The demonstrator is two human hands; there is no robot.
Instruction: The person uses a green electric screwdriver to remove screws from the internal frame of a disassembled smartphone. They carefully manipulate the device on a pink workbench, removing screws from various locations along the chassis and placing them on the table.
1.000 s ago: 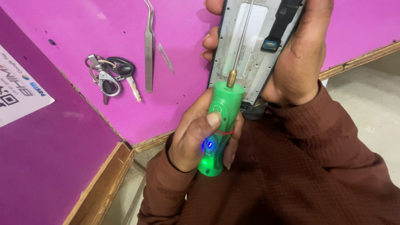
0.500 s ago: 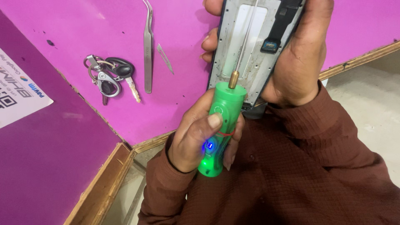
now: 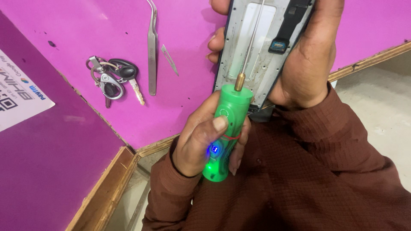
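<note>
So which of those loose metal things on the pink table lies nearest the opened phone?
The small thin blade; the tweezers and key bunch lie farther left of the phone frame.

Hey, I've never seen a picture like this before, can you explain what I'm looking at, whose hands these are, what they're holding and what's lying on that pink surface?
There is no machine here: a camera worn on a person's head looks down at that person's own two bare hands, in brown sleeves.

The left hand has its grip around a green electric screwdriver with a blue light glowing on its body. Its thin metal bit points up into an opened phone frame, which the right hand holds by the edge.

On the pink tabletop lie a bunch of keys, metal tweezers and a small thin blade. At the far left, a white printed card sits on a darker purple surface.
</note>
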